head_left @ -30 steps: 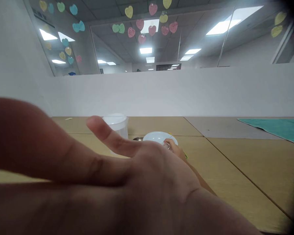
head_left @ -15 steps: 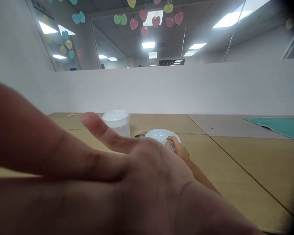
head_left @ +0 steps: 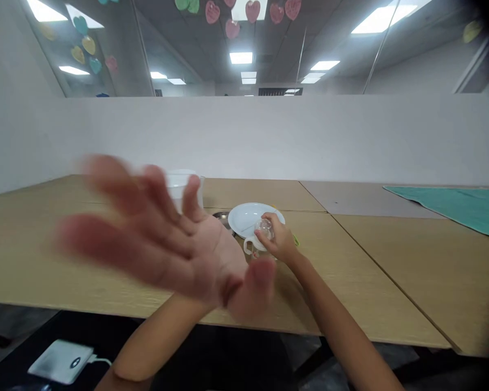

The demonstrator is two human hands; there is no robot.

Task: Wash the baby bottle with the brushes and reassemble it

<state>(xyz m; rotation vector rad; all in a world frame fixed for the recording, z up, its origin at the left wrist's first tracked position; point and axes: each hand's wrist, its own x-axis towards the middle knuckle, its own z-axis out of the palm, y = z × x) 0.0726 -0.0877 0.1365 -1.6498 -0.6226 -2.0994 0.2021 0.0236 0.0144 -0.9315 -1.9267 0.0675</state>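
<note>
Large and partly blurred, my left hand (head_left: 187,244) is raised close to the camera, palm showing, fingers spread, holding nothing. Farther off, my right hand (head_left: 279,239) grips a small clear, rounded transparent object (head_left: 264,229) above a white-rimmed cup (head_left: 252,247) with a handle. Whether the clear object touches the cup cannot be made out. Just behind them lies a white plate (head_left: 244,216). A metal dish (head_left: 223,218) shows at the plate's left, partly hidden by my left hand.
A translucent white tub (head_left: 179,182) stands behind my left hand. A teal cloth (head_left: 464,209) lies at the table's far right. Something green peeks out beside my right wrist. Below the front edge, a white device (head_left: 63,361) with a cable rests on a dark surface.
The view has tilted down. My left hand has moved away from the lens, and its spread fingers now show. The cup has come into view under my right hand, which still holds the clear object.
</note>
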